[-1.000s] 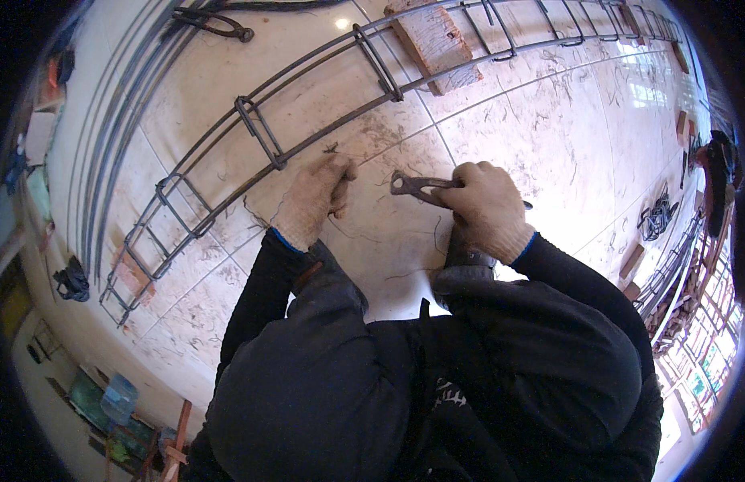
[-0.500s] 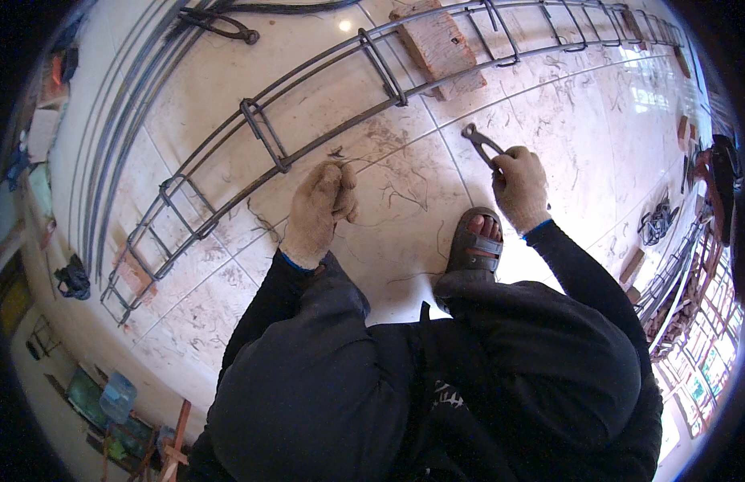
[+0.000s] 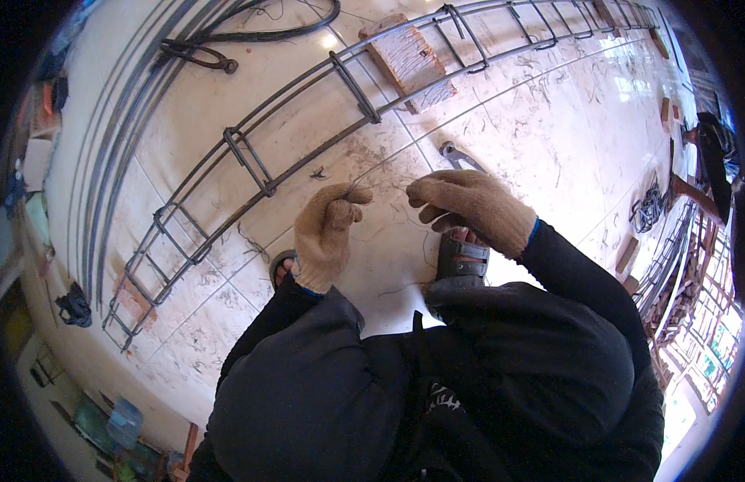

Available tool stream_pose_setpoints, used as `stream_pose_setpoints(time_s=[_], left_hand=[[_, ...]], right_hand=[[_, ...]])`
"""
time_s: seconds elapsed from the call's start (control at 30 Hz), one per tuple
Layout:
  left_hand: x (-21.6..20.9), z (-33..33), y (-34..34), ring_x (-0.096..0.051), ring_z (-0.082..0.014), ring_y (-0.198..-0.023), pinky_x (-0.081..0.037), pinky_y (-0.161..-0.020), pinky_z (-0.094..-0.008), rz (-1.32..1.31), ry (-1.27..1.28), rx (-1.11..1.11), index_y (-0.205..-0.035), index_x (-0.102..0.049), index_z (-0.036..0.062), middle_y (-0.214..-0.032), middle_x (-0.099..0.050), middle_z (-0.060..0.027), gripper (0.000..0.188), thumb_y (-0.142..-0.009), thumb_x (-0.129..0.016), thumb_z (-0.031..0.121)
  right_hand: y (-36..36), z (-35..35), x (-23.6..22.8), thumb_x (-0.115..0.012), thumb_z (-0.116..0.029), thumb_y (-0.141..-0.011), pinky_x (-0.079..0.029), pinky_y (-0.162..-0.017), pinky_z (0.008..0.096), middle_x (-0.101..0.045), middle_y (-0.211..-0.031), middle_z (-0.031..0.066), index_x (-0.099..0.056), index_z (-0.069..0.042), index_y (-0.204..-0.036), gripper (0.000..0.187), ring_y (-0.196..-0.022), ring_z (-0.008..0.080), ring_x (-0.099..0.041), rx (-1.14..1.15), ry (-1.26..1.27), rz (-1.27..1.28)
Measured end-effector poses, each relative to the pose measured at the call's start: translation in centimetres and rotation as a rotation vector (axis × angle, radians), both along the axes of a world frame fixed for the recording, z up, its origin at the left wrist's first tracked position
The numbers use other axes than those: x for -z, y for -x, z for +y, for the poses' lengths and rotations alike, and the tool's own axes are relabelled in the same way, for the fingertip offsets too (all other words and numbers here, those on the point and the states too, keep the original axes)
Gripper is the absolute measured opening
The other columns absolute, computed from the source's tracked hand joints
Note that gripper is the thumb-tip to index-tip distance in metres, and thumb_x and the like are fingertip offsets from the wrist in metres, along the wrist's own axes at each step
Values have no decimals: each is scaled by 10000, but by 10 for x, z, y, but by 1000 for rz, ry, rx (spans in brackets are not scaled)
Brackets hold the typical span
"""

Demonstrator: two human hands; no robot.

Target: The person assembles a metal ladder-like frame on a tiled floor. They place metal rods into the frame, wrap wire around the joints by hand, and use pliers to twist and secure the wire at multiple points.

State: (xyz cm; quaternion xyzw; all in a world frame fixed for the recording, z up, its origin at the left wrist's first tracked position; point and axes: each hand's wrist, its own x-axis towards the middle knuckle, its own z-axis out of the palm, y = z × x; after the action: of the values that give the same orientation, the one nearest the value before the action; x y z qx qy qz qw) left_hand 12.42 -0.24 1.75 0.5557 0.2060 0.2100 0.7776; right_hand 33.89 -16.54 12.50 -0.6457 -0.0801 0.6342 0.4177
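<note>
My left hand (image 3: 326, 233), in a tan knit glove, is closed in a pinch on a thin tie wire (image 3: 378, 170). Facing it, my gloved right hand (image 3: 473, 205) has its fingertips drawn together at the wire, with a small gap between the two hands. Just beyond the right hand are metal pincers (image 3: 459, 156); their handles are partly hidden, and I cannot tell whether they touch the hand. A long cage of steel bars (image 3: 308, 158) with square stirrups stretches across the floor in front of both hands.
A brick block (image 3: 405, 60) sits under the cage. Loose long bars (image 3: 120, 136) lie at the left, with another pair of pincers (image 3: 200, 56) on them. Wire scraps litter the tiles. A wire bundle (image 3: 647, 207) lies at the right. My sandalled foot (image 3: 462, 259) is below my right hand.
My right hand has come left toward my left hand and no longer grips the pincers by the handles as before. The view has shifted slightly, and my other foot now shows at the left.
</note>
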Motion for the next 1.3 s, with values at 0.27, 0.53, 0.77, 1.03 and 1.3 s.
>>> stream_pose_setpoints(time_s=[0.27, 0.53, 0.77, 1.03, 1.3], left_hand=[[1, 1, 7, -621, -139, -866, -539, -794, -322, 9, 78, 85, -1308, -638, -50, -1156, -752, -156, 449, -1145, -584, 366], [14, 1, 19, -609, -116, -850, -519, -783, -292, 145, -70, 61, -1239, -688, -37, -1043, -761, -100, 462, -1125, -615, 404], [15, 4, 29, -571, -101, -834, -489, -761, -272, 178, -90, 122, -1177, -712, -11, -986, -735, -46, 411, -1124, -623, 387], [-9, 18, 29, -525, -107, -801, -466, -750, -284, 286, 25, 718, -1047, -696, 23, -879, -641, -8, 420, -1154, -534, 395], [13, 40, 41, -580, -172, -831, -498, -788, -323, 448, -82, 842, -1002, -649, 19, -861, -622, -52, 402, -1143, -533, 377]], right_hand=[[7, -9, 16, -657, -371, -1099, -597, -918, 347, -702, -1248, 127, -665, 15, -1294, 433, -1076, 202, -696, 258, -69, 167], [0, -10, 5, -629, -376, -1103, -583, -989, 404, -741, -1183, 161, -701, 25, -1192, 417, -1097, 276, -733, 361, -171, 361], [-6, -3, -5, -653, -326, -1077, -575, -875, 345, -770, -995, 142, -708, 32, -1071, 363, -960, 226, -741, 63, -41, -245], [2, 0, -11, -635, -219, -1047, -551, -781, 325, -746, -918, 104, -700, 1, -999, 234, -826, 175, -687, 194, 48, -306], [-10, 4, -18, -748, -200, -987, -515, -695, 393, -663, -778, 146, -666, 19, -933, 240, -716, 206, -608, -288, 95, -768]])
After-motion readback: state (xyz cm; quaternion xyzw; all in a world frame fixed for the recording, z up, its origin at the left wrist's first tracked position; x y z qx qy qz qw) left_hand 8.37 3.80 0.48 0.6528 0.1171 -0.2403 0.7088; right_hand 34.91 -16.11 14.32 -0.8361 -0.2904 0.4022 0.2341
